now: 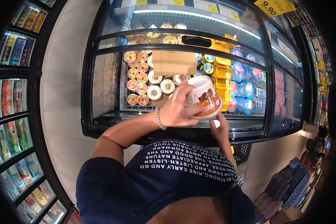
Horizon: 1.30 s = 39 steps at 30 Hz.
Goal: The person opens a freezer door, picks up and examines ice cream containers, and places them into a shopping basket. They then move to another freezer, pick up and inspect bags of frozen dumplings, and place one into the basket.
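My left hand point(177, 106) is wrapped round an ice cream tub point(204, 98), white with a brown printed picture, tilted above the front edge of the chest freezer point(227, 132). Close below the tub's lower edge is my right hand point(219, 128), its fingers closed with a small white bit showing between them; I cannot tell what it is. A beaded bracelet point(159, 118) circles my left wrist. Behind the tub, inside the freezer, stand round white-topped cups point(154, 92) and a brown cardboard piece point(174, 62).
Fruit-topped cups point(142, 77) fill the freezer's left side. Yellow containers point(222, 83) and blue-lidded tubs point(246, 90) stand to the right. A black-framed glass lid point(183, 48) crosses the freezer. Upright glass-door cabinets point(11, 99) line the left, beyond the floor point(59, 86). A yellow price sign point(274, 7) hangs top right.
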{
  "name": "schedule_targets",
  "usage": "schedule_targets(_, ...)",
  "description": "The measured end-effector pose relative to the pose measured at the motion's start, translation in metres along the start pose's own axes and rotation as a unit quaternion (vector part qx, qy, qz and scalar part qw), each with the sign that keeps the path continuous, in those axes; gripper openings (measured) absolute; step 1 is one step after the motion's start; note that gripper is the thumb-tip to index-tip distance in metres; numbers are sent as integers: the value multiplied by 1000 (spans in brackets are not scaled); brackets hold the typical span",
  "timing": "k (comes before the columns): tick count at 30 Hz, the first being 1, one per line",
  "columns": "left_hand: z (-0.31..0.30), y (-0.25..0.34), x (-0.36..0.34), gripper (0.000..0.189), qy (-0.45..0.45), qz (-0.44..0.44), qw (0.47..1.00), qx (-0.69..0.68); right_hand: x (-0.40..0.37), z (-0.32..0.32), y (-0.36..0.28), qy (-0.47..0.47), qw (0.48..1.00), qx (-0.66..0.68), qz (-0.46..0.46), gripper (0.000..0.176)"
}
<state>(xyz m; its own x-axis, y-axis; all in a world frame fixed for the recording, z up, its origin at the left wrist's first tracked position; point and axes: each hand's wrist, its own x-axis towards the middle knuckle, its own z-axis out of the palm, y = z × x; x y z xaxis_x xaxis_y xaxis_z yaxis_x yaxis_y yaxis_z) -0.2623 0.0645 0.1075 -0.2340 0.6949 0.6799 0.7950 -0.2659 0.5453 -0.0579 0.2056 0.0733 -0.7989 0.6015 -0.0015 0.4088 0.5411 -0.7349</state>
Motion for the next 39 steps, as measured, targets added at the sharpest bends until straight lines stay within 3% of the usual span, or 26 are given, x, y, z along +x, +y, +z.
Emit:
schedule_targets(1,9,4,-3,76,7,-148,984,-97,1,3,7,-60,993,85,57,60)
schedule_targets(2,16,-2,-10,82,6,-263,943,-206,0,8,3,-54,973,213,70,68)
schedule_targets(4,31,-13,-25,85,-27,-368,864,-343,4,14,-23,-40,884,458,92,84)
schedule_targets(5,40,-15,-33,84,-36,-384,838,-386,5,10,-29,-68,866,478,130,98)
schedule_targets(6,42,-13,-36,83,-77,-425,810,-396,3,11,-29,-70,861,479,154,98)
schedule_targets(8,52,-12,-49,83,-147,-460,761,-433,-3,10,-26,-73,852,478,204,97)
schedule_targets(11,76,-10,-70,84,-154,-454,707,-520,-6,6,-22,-72,839,468,268,88)
schedule_targets(14,83,-24,-68,85,-220,-444,692,-525,-1,0,-26,-70,838,455,294,77)
schedule_targets(18,105,-53,-70,70,-183,-453,555,-673,4,-2,-14,-39,848,432,305,70)
schedule_targets(19,111,-58,-69,55,-140,-466,589,-645,3,-3,-6,-16,858,418,299,69)
schedule_targets(22,120,-101,-70,33,-234,-557,703,-376,-1,-12,14,49,924,277,261,63)
schedule_targets(24,152,-142,-112,18,-152,-607,721,-298,-3,-18,16,95,945,178,259,62)
schedule_targets(26,178,-178,-149,13,-144,-631,738,-192,-11,-21,21,133,952,113,250,65)
schedule_targets(28,197,-210,-175,20,-102,-690,686,-208,-22,-18,32,159,962,-5,220,67)
schedule_targets(30,225,-246,-207,22,-39,-764,581,-279,-25,-17,37,162,966,-29,201,68)
schedule_targets(32,213,-252,-181,42,-28,-783,545,-298,-20,-17,28,145,972,-83,163,68)
schedule_targets(34,221,-266,-180,38,-48,-787,545,-283,-21,-17,23,143,971,-116,151,68)
schedule_targets(35,224,-275,-179,53,-33,-794,524,-307,-24,-17,23,149,969,-131,145,68)
schedule_targets(39,237,-294,-178,50,-38,-813,504,-290,-29,-18,23,167,966,-132,149,70)
